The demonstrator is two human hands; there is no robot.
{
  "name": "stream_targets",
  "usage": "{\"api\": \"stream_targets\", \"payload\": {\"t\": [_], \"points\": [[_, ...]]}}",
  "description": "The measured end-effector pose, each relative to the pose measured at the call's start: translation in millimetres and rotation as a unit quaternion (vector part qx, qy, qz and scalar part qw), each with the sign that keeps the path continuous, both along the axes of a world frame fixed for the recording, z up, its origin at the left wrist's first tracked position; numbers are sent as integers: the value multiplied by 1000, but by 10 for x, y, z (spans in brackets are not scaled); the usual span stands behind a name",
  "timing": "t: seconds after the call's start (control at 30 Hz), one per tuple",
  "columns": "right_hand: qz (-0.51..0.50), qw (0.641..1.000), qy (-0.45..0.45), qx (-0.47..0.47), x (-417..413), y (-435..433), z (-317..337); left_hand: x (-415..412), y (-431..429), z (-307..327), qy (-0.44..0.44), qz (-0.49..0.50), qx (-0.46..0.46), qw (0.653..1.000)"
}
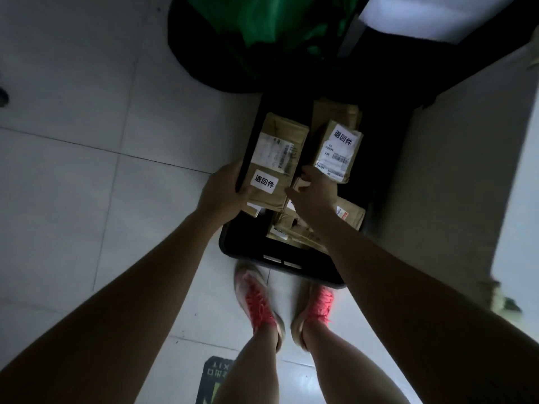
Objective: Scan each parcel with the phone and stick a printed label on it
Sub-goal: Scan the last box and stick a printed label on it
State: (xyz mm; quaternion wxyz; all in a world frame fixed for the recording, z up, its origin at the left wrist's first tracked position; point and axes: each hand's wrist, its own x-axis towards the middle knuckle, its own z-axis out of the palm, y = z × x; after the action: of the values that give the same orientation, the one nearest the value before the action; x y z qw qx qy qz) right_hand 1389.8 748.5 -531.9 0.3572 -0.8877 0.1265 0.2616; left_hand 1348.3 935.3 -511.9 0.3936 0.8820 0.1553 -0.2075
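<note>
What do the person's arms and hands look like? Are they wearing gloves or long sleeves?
No gloves, no sleeves in view. The left arm and the right arm are bare as far as the picture shows, and the left hand and right hand are bare too. I see no watch, bracelet or ring, though the light is dim.

A pale tiled floor [87,112] carries a black plastic crate [248,252]. Just beyond its far end lies green fabric [262,21] on something dark. The left shoe [256,301] and right shoe [319,304], both pink-laced, stand near the crate's near rim. A dark floor sticker [215,377] reads "EXIT".
</note>
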Motion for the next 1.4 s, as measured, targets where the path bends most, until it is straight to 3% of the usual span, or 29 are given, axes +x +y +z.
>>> {"api": "stream_targets", "payload": {"t": [0.13,0.3,0.53,0.73,0.87,1.07,1.4], "points": [[89,992,-63,-66,98,-230,939,67,-67,935,-77,-70,131,986],[201,951,-147,-181,183,-639,2622,317,-359,2498,-168,-164,283,930],[165,930,-230,-236,-16,-1567,4883,629,-1323,4751,-269,-268,336,862],[84,913,-255,-308,-551,-2717,6082,358,-2490,6099,-348,-319,345,811],[9,917,-253,-307,-1020,-3679,6526,-68,-3479,6543,-354,-338,335,805],[-14,917,-233,-324,-1781,-5211,6785,-776,-5043,6689,-344,-348,388,781],[-34,927,-196,-317,-2050,-6949,6789,-982,-6731,6495,-294,-354,388,799]]}}
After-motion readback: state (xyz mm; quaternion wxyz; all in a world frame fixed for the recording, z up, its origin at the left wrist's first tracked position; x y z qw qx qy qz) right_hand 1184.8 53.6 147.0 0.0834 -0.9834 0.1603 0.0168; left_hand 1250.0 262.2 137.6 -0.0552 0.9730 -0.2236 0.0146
